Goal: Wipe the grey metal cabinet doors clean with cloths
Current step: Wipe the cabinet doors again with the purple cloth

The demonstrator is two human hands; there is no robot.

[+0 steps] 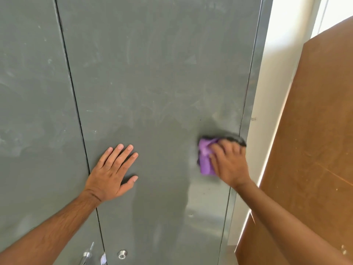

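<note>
Left door point(34, 115) smeared, untouched by either hand; my left hand point(112, 173) flat on right door point(152, 77) just past the seam, fingers spread, gripping nothing; my right hand point(228, 163) presses bunched purple cloth point(205, 159) against that door's right edge; brown board point(315, 131) leaning beyond

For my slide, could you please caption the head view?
Right hand wipes grey cabinet door with purple cloth; left hand braces flat.
</note>
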